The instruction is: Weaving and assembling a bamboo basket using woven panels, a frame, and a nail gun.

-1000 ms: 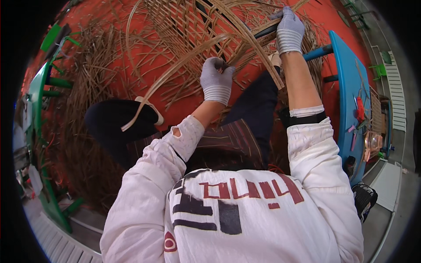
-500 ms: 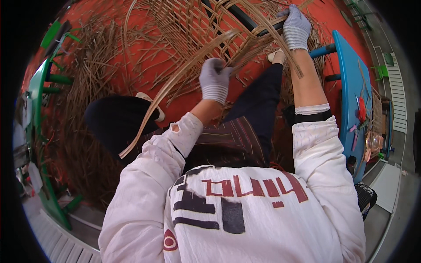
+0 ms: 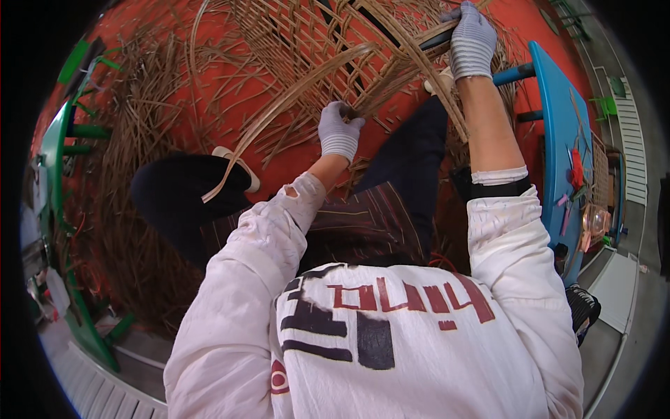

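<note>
Before me is an open lattice of brown rattan-like strips (image 3: 283,42), woven onto a dark tubular frame (image 3: 377,24). My right hand (image 3: 472,42), in a pale grey striped glove, is closed round the frame's edge at the upper right; its fingertips are partly hidden. My left hand (image 3: 340,131), gloved alike, pinches brown strips at the lattice's near edge, thumb against fingers. A long bundle of flat strips (image 3: 279,105) arches over the left hand and hangs free toward my left knee. Another loose strip end (image 3: 450,105) hangs beside my right forearm.
Cut strips lie heaped on the red floor covering (image 3: 216,91), thickest in a pile (image 3: 132,181) at the left. A blue table (image 3: 558,105) with small items stands close on the right. On the left is a green table or stool (image 3: 56,146). My legs straddle the work area.
My left hand has shifted slightly down and left, and its thumb and fingers have closed on the strips. The arched strip bundle has swung a little. My right hand keeps its hold.
</note>
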`<action>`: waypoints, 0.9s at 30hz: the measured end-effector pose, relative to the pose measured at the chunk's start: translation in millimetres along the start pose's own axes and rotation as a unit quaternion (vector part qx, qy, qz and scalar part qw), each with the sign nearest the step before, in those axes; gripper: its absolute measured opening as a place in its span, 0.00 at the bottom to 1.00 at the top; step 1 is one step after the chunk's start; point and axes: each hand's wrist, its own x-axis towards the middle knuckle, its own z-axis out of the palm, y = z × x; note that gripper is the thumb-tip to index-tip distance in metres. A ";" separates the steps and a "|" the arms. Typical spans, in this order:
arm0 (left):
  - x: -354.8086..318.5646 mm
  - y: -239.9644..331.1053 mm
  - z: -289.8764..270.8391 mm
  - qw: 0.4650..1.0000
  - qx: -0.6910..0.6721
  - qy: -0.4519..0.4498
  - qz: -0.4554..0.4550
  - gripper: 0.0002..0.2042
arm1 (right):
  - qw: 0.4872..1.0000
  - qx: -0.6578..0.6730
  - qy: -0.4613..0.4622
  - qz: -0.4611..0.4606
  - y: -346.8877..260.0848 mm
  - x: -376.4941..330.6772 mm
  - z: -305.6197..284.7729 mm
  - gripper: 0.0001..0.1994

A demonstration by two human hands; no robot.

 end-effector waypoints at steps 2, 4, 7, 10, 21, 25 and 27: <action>0.3 -2.7 1.6 1.000 -0.010 0.014 -0.008 0.19 | 1.000 -0.005 -0.008 -0.002 -2.2 -0.5 0.4 0.19; 1.9 4.9 -1.4 0.999 -0.027 0.004 -0.019 0.19 | 1.000 -0.011 -0.015 -0.005 -2.5 0.9 -0.3 0.19; 4.1 -0.4 -1.2 1.000 -0.018 0.008 0.009 0.18 | 0.999 0.022 -0.008 0.023 -4.4 0.4 3.1 0.18; 4.1 -5.2 2.5 1.000 -0.011 0.007 0.022 0.17 | 1.000 0.008 -0.010 0.017 -4.2 -0.3 -1.2 0.18; 15.6 -85.4 -3.3 0.985 0.063 -0.125 -0.097 0.22 | 0.994 0.062 -0.049 0.070 -7.9 7.2 -12.2 0.17; 25.6 -105.0 12.5 0.981 0.017 -0.155 -0.112 0.28 | 0.995 0.052 -0.052 0.062 -0.3 22.7 -22.0 0.16; 28.6 -108.2 27.0 0.978 0.044 -0.170 -0.109 0.28 | 0.996 0.056 -0.023 0.067 10.3 31.0 -28.4 0.14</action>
